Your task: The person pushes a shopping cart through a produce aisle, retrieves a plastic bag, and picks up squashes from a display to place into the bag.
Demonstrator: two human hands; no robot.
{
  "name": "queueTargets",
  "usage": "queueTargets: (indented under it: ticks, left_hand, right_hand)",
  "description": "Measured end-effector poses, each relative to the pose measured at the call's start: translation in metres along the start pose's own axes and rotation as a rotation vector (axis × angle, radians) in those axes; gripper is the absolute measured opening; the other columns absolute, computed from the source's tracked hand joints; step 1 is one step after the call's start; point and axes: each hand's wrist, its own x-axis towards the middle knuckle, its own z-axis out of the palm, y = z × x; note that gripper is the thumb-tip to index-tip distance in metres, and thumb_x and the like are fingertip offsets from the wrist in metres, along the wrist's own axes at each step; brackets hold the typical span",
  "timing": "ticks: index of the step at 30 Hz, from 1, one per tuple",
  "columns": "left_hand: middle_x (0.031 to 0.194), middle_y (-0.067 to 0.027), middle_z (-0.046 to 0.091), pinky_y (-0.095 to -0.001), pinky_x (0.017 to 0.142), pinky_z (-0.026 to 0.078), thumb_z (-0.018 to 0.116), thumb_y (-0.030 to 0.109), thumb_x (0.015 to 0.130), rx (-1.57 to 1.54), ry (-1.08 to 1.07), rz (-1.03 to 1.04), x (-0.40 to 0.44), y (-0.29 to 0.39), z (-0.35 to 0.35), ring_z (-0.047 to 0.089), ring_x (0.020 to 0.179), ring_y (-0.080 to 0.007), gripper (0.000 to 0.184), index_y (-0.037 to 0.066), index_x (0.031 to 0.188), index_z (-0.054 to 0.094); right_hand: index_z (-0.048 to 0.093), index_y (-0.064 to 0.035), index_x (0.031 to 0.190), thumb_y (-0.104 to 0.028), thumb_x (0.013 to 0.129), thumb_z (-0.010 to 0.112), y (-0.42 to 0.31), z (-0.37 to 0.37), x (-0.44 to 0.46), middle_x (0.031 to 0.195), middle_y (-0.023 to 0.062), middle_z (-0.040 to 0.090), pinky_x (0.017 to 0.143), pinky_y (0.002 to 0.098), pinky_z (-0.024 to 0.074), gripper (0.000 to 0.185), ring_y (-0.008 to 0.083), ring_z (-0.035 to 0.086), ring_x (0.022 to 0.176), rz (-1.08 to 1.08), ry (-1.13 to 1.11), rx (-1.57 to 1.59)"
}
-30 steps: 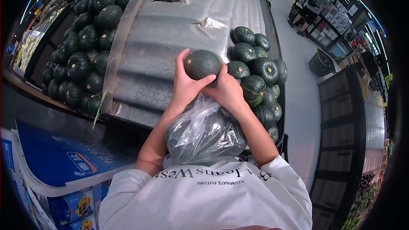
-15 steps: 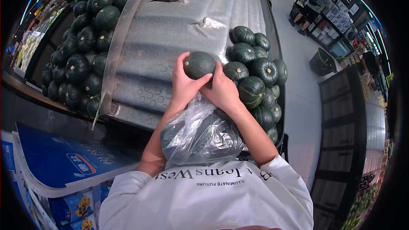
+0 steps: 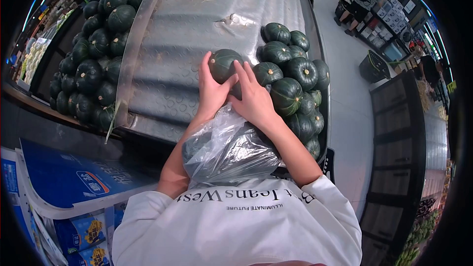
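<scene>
1. Squash [image 3: 224,64] cupped near the front edge of the matted stand [image 3: 167,79], just left of the squash pile [image 3: 285,97]; can't tell if touching the mat.
2. Left hand [image 3: 212,91] half open around one side, right hand [image 3: 253,99] loosely curled, fingertips on the other.
3. Could roll off the front edge with a weak grip on smooth rind.
4. Could snag the plastic bag [image 3: 231,148] just below, too.
5. Loads of room toward the left edge; tight on the right.
</scene>
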Motion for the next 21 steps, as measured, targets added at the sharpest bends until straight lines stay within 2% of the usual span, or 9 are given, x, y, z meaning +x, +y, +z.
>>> queueTargets:
  ticks: [3,6,9,12,15,21]
  left_hand:
    - [0.131,-0.0215,0.036,-0.0440,0.099,0.037,0.078,0.004,0.066,0.051,-0.068,0.047,-0.011,-0.007,-0.003,0.040,0.121,-0.0362,0.087,0.007,0.137,0.028]
    - [0.131,-0.0210,0.036,-0.0442,0.099,0.037,0.079,0.005,0.065,0.067,-0.117,0.017,-0.013,-0.001,-0.007,0.040,0.121,-0.0359,0.089,0.007,0.137,0.028]
    - [0.130,-0.0202,0.038,-0.0442,0.099,0.036,0.080,0.005,0.063,0.193,-0.025,0.071,-0.016,0.008,-0.003,0.039,0.121,-0.0351,0.090,0.007,0.137,0.029]
    - [0.129,-0.0195,0.038,-0.0441,0.100,0.036,0.081,0.005,0.062,0.165,0.002,0.056,-0.017,0.011,-0.003,0.040,0.122,-0.0346,0.090,0.007,0.137,0.031]
    - [0.128,-0.0160,0.044,-0.0392,0.097,0.043,0.078,-0.001,0.067,0.168,-0.053,0.127,-0.011,-0.007,-0.004,0.047,0.117,-0.0258,0.088,0.009,0.138,0.027]
    - [0.129,-0.0158,0.044,-0.0356,0.094,0.047,0.074,-0.007,0.069,-0.010,-0.097,0.125,-0.009,-0.026,-0.003,0.051,0.114,-0.0245,0.088,0.008,0.139,0.024]
  right_hand:
    - [0.025,-0.0038,0.141,-0.013,0.067,0.069,-0.003,-0.005,-0.003,0.137,0.0344,0.032,0.068,0.0420,0.0547,0.087,0.0431,0.063,0.084,0.058,-0.032,-0.022]
    - [0.029,-0.0027,0.138,-0.013,0.067,0.068,0.003,0.001,-0.007,0.137,0.0328,0.033,0.070,0.0426,0.0543,0.082,0.0429,0.063,0.087,-0.006,0.056,0.005]
    - [0.030,-0.0034,0.137,-0.012,0.067,0.068,0.000,-0.003,-0.005,0.138,0.0319,0.031,0.071,0.0430,0.0542,0.080,0.0428,0.062,0.088,0.006,0.040,0.012]
    - [0.030,-0.0042,0.138,-0.012,0.066,0.068,-0.002,-0.005,-0.005,0.138,0.0319,0.031,0.070,0.0429,0.0545,0.081,0.0431,0.063,0.086,0.023,0.022,0.010]
    - [0.030,-0.0048,0.138,-0.012,0.065,0.068,-0.002,-0.002,-0.004,0.138,0.0319,0.031,0.068,0.0426,0.0548,0.082,0.0433,0.063,0.084,0.031,0.027,0.004]
    - [0.031,-0.0060,0.138,-0.012,0.065,0.068,-0.002,-0.002,-0.003,0.138,0.0319,0.031,0.066,0.0426,0.0550,0.082,0.0433,0.063,0.083,0.025,0.020,0.003]
